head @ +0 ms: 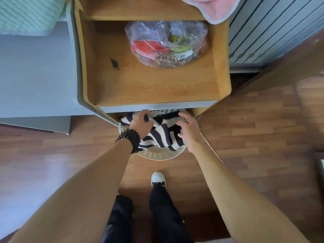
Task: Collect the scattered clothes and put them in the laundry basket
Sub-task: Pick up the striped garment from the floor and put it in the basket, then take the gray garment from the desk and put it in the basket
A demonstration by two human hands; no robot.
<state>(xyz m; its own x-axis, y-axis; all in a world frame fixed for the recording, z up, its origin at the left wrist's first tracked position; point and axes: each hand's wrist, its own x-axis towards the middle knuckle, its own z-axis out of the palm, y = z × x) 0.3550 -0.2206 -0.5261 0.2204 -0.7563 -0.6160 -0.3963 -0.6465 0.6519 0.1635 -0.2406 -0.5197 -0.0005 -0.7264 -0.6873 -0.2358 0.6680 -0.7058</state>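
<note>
Left hand: the left hand (141, 124), a dark beaded bracelet (129, 138) on its wrist, is right down on the black-and-white striped knitted garment (162, 133), fingers curled into the cloth and gripping a fold on the left side of the pile.
Right hand: the right hand (188, 131) is on the other side of the same garment, fingers bent down into the knit and holding it at the right edge.
Garment: bunched up between the two hands, sitting in the mouth of the round white perforated plastic laundry basket (157, 155), part of it spilling over the rim on the left.
Basket: standing on the wooden plank floor (245, 137), its far half tucked beneath the lowest shelf of the wooden shelf unit (157, 85).
Shelf: a clear plastic bag with printed lettering (167, 43) lies on the middle shelf, red and green items showing through; what they are, I cannot tell.
Top right: a pink cloth with a grey edge (213, 7) hangs over the unit's upper corner.
Below: black trousers (164, 211) and one white shoe (158, 178) on the floor, just short of the basket.
</note>
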